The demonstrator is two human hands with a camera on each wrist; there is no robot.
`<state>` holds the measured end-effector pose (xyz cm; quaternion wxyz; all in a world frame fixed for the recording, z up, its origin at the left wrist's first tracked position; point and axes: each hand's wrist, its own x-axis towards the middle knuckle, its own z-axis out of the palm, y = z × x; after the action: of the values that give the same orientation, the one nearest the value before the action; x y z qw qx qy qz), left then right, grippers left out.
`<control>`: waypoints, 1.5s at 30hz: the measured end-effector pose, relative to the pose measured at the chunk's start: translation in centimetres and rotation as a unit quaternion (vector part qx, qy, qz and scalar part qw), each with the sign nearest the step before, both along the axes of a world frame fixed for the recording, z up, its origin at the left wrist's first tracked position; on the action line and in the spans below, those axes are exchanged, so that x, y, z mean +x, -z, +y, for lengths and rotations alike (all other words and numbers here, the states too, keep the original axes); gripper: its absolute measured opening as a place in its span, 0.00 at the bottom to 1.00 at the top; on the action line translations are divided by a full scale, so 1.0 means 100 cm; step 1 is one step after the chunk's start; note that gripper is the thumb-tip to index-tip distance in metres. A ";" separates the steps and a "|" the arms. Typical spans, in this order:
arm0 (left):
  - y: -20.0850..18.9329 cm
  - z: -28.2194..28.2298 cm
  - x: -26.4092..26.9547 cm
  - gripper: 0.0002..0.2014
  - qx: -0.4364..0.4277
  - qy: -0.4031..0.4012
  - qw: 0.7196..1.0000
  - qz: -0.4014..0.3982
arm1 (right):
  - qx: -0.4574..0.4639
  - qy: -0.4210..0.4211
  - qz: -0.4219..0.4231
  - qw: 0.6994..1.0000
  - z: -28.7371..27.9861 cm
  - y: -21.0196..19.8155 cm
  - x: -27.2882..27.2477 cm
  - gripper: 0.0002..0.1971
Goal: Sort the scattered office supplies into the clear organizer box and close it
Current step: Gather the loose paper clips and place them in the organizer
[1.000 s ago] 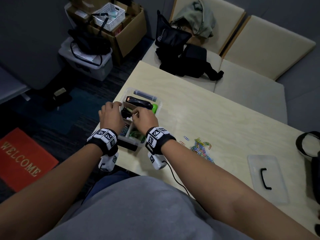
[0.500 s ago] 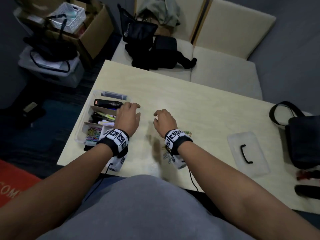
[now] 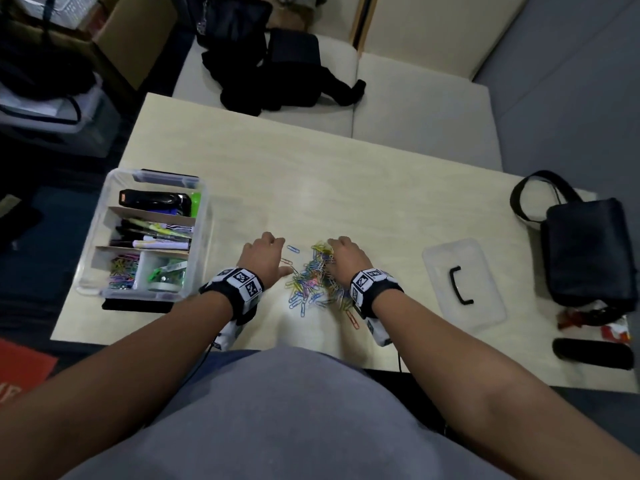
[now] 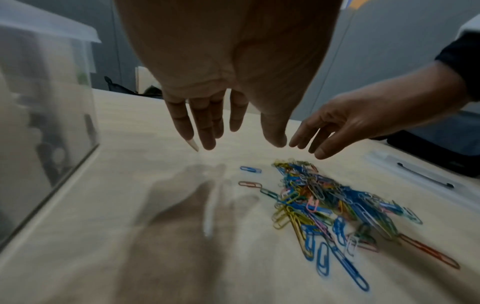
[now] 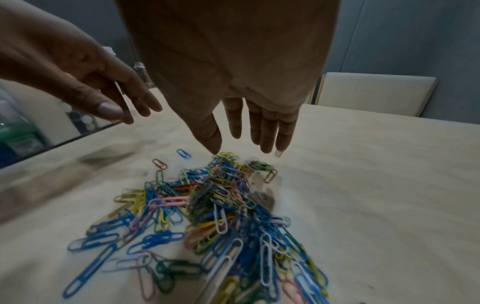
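A heap of coloured paper clips (image 3: 313,282) lies on the worktop (image 3: 346,202) between both hands. The left hand (image 3: 263,259) hovers at the heap's 9 o'clock, fingers (image 4: 205,123) straight and slightly spread, holding nothing. The right hand (image 3: 346,259) hovers at its 3 o'clock, fingers (image 5: 265,127) likewise extended and empty. The clear organizer box (image 3: 204,237) stands uncovered at the hands' 9 o'clock, pens and clips inside. Its lid (image 3: 464,282) lies at 3 o'clock.
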<state>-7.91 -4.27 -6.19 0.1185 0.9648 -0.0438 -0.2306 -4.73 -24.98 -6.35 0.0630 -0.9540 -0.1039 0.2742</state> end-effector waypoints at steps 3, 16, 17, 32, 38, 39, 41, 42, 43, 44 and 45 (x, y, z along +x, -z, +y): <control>0.012 -0.013 0.000 0.39 0.014 0.017 0.999 0.023 | -0.002 -0.033 0.027 0.999 -0.011 0.009 0.003 0.40; 0.034 -0.066 0.000 0.40 0.000 0.062 0.998 0.019 | 0.027 -0.097 -0.038 0.994 -0.027 0.026 -0.005 0.25; 0.034 -0.069 0.002 0.38 -0.008 0.060 0.998 0.021 | 0.031 -0.095 -0.041 0.994 -0.027 0.026 -0.005 0.22; 0.038 -0.073 0.017 0.12 -0.029 0.072 0.997 -0.001 | 0.086 -0.009 -0.059 0.994 -0.050 0.032 0.000 0.10; 0.038 -0.064 0.019 0.10 -0.030 0.058 0.998 -0.018 | 0.085 0.015 -0.088 0.992 -0.049 0.027 0.002 0.10; 0.037 -0.063 0.019 0.10 -0.028 0.057 0.998 -0.025 | 0.084 0.013 -0.092 0.992 -0.049 0.025 0.002 0.10; 0.034 -0.061 0.019 0.10 -0.026 0.054 0.997 -0.042 | 0.088 0.016 -0.094 0.992 -0.050 0.022 0.003 0.11; 0.032 -0.059 0.019 0.10 -0.027 0.051 0.997 -0.051 | 0.092 0.021 -0.096 0.991 -0.050 0.020 0.002 0.11; 0.030 -0.058 0.019 0.10 -0.030 0.048 0.997 -0.061 | 0.096 0.028 -0.097 0.990 -0.050 0.018 0.000 0.11; 0.028 -0.057 0.019 0.10 -0.032 0.044 0.996 -0.069 | 0.100 0.037 -0.098 0.989 -0.051 0.015 -0.001 0.11; 0.027 -0.056 0.019 0.10 -0.034 0.042 0.995 -0.078 | 0.104 0.046 -0.098 0.989 -0.051 0.013 -0.002 0.11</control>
<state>-6.02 -9.83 -8.88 0.1380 0.9726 -0.1008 -0.1575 -4.91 -30.08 -7.70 0.1636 -0.9683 -0.0939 0.1640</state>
